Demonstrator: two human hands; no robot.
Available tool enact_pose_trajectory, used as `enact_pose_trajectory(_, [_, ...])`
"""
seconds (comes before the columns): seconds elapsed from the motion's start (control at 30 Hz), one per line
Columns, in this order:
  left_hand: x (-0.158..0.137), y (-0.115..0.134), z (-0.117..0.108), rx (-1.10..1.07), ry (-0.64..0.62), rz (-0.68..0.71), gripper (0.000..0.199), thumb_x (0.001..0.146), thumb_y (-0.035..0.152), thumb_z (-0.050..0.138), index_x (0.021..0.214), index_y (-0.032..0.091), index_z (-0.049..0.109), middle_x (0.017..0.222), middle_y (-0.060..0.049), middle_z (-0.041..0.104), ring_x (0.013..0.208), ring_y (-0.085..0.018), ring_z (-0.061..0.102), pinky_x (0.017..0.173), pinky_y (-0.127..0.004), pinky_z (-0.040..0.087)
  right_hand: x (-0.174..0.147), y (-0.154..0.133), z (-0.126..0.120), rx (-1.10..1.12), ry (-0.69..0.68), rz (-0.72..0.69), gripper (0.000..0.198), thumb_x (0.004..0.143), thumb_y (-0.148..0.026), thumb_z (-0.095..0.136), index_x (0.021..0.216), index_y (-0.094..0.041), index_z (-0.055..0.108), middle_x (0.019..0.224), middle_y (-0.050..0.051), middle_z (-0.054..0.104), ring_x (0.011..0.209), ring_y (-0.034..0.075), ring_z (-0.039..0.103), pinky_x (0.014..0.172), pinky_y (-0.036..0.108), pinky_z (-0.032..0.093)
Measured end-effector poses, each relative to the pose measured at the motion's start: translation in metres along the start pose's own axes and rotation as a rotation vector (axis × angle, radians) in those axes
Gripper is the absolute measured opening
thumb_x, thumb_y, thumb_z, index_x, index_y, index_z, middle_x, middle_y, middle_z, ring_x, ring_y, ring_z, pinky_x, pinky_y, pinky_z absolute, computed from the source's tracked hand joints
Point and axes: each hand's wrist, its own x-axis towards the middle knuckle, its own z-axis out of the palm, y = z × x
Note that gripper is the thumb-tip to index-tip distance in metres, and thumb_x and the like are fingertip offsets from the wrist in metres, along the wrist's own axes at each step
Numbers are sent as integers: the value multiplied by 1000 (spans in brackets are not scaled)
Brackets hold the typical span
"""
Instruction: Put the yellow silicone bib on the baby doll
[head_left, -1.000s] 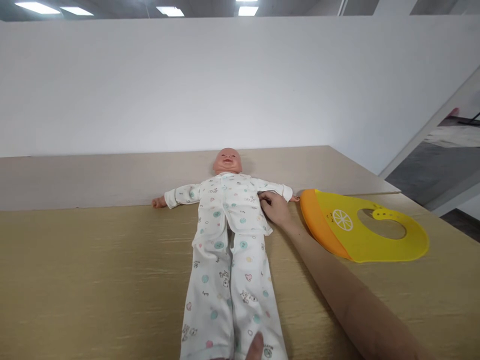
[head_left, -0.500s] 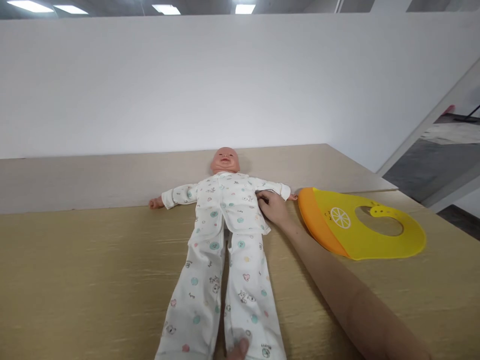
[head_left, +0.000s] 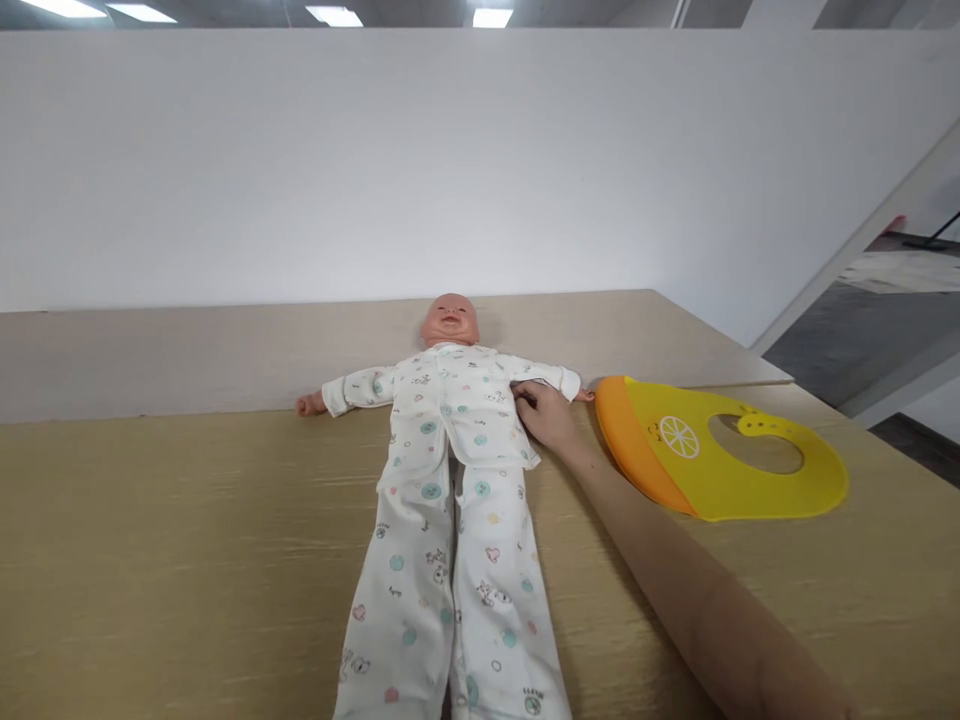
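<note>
right hand [head_left: 547, 415] half-curled against doll [head_left: 457, 405], can't tell if gripping (left hand out of view, can't tell); doll face-up on table [head_left: 187, 550], 1 yellow bib [head_left: 705, 485] alongside.

Half a second ago, a fingertip was on the low part of the pants [head_left: 484, 510] of the doll [head_left: 426, 435]. Now it has gone out past the bottom edge. It was too cut off to be sure, but it looked like the left hand. The pant leg on the left side of the view [head_left: 405, 585] moved as well. First it was close beside the other pant leg [head_left: 504, 590], then it swung out wide, and now it has come partway back, leaving a thin gap.
</note>
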Motion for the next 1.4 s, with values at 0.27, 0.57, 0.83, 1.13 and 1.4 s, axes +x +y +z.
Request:
enact_pose_trajectory(0.27, [26, -25, 37, 67, -61, -270, 23, 86, 40, 36, 85, 29, 57, 74, -7, 49, 91, -28, 57, 60, -46, 51, -1, -1, 0, -17, 2, -8, 22, 70, -11, 43, 77, -18, 63, 87, 4, 68, 82, 17, 60, 77, 30, 44])
enact_pose_trajectory(0.57, [14, -28, 31, -4, -7, -143, 33, 86, 50, 32, 92, 30, 58, 81, -6, 55, 95, -26, 56, 67, -45, 50, 0, -1, -1, -35, 2, -18, 22, 71, -11, 44, 76, -19, 63, 86, 4, 68, 83, 17, 59, 77, 30, 44])
enact_pose_trajectory(0.83, [11, -11, 14, 31, -35, -128, 40, 82, 58, 32, 89, 31, 60, 78, -6, 58, 94, -22, 52, 69, -43, 48, -2, 0, 1, -36, 8, -26, 22, 71, -13, 43, 77, -19, 64, 84, 4, 67, 79, 17, 59, 75, 30, 44])
enact_pose_trajectory(1.13, [-255, 24, 12, -20, -37, 103, 30, 66, 64, 49, 81, 42, 64, 70, -6, 56, 87, -29, 56, 54, -45, 49, -32, -19, -5, -116, 11, -37, 25, 72, -11, 42, 84, -19, 62, 88, 5, 68, 82, 20, 61, 74, 34, 47])
enact_pose_trajectory(1.4, [-295, 52, -25, -89, 56, 172, 54, 55, 81, 38, 77, 39, 64, 76, -5, 58, 96, -26, 50, 68, -46, 45, -116, -28, -47, -295, -157, -98, 39, 83, -20, 41, 120, -22, 54, 130, 7, 52, 124, 20, 46, 105, 41, 39])
